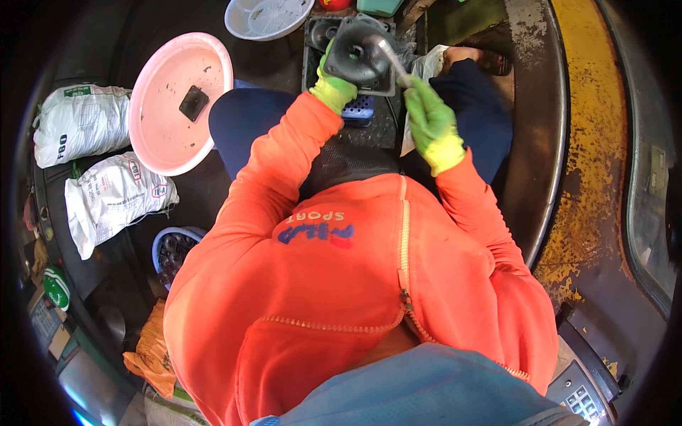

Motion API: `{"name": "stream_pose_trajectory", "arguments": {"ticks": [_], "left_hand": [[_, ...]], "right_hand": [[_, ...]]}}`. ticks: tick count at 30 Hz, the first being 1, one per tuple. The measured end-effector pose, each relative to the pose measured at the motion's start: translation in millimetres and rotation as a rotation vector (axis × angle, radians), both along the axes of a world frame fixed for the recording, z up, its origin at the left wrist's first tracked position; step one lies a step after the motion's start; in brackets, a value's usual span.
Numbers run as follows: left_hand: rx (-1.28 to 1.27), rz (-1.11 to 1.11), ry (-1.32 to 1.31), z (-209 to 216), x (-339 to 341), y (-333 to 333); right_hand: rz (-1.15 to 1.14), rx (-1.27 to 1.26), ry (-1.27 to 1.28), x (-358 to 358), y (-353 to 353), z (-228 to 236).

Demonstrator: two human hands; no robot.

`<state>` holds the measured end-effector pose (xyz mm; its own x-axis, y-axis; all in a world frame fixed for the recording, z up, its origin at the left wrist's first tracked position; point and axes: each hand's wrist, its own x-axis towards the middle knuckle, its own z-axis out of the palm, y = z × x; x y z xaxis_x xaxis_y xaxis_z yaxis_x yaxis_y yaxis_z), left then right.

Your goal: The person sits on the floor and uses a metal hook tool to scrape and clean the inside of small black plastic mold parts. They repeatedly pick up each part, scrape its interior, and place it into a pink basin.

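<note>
A black square part with a funnel-like hollow and a hole in its middle (356,53) is raised in front of me. My left hand (334,86), in a green and yellow glove, grips it by its left edge. My right hand (432,122), gloved alike, is closed round a slim silvery tool (393,60). The tool's tip lies over the upper right of the black part; whether it touches cannot be told. Behind and below the part is a dark crate (311,60) with more black pieces in it.
To my left stands a pink basin (145,106) with a small black square piece (193,104) inside. White sacks (84,121) lie beyond it. A white strainer basket (266,32) is at the far side. A blue-rimmed basket (158,248) sits by my left elbow. A worn yellow metal frame (579,177) rises at right.
</note>
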<state>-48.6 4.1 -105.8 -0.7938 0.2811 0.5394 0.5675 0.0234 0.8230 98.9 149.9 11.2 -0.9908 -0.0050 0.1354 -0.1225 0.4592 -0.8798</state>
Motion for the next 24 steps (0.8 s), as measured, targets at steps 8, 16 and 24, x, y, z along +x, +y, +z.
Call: {"name": "stream_pose_trajectory", "arguments": {"ticks": [8,16,24], "left_hand": [[0.561,-0.292,-0.618,-4.5,3.2,10.4],[0.292,-0.105,-0.335,20.3,11.3,-0.7],[0.052,0.132,-0.196,46.3,25.3,-13.0]], "right_hand": [[0.015,0.067,-0.225,-2.7,-6.5,4.8],[0.027,0.053,-0.278,0.0,0.2,-19.9],[-0.078,-0.306,-0.314,-1.3,8.0,-25.9]]}}
